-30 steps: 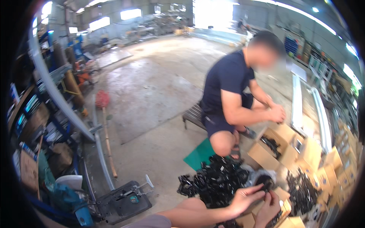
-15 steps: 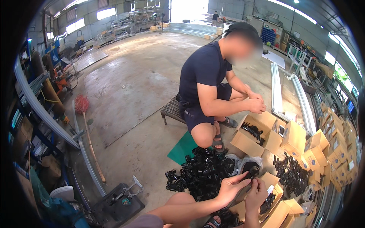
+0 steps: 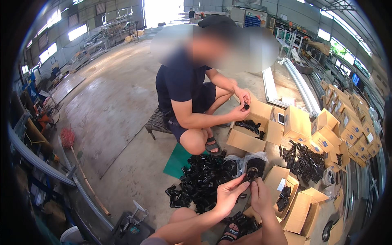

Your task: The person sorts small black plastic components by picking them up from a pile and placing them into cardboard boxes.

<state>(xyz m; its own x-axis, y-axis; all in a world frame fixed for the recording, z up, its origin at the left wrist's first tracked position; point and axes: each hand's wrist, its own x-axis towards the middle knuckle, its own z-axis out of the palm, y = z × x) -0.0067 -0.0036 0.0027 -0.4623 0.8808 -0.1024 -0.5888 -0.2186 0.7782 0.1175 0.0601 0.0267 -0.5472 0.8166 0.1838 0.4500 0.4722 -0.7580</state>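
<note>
My left hand (image 3: 230, 195) is closed, its thumb and fingers pinching a small black plastic part (image 3: 252, 174). From the right side, my right hand (image 3: 261, 197) grips the lower end of that same part with closed fingertips. The part's exact kind is too small to make out. Just beyond it lies a clear plastic bag (image 3: 260, 157) with dark pieces inside. To the left of my hands, a large heap of black plastic parts (image 3: 200, 173) lies on the floor, partly over a green sheet (image 3: 172, 163).
A co-worker (image 3: 175, 90) sits on a woven stool (image 3: 157, 122), holding a small black part over an open carton (image 3: 245, 141). At right are another black heap (image 3: 308, 161), open cartons (image 3: 300, 218) and stacked boxes (image 3: 355, 122). A black metal stand (image 3: 130, 226) is at lower left.
The whole view has shifted, moving the scene leftward and slightly up. My hands keep hold of the black part, turned a little. A black part now shows in the co-worker's hands.
</note>
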